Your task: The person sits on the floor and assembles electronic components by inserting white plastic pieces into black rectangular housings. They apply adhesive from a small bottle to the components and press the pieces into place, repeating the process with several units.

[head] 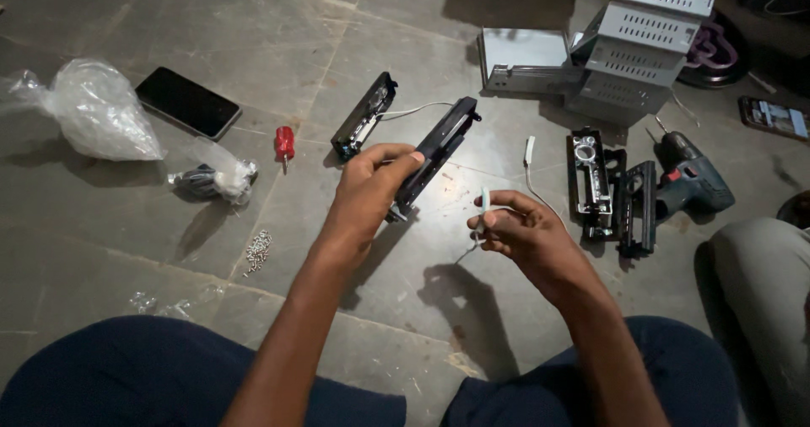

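Head view looks down at a grey floor [126,250]. Stacked metal casings [641,47] stand at the far right, a drill [692,182] near them, a phone [187,102] at the left. Left hand [367,191] grips a black frame [439,148], held tilted above the floor. Right hand [523,229] pinches a white connector [484,203] just beside it. Screws [258,250] lie heaped at the left.
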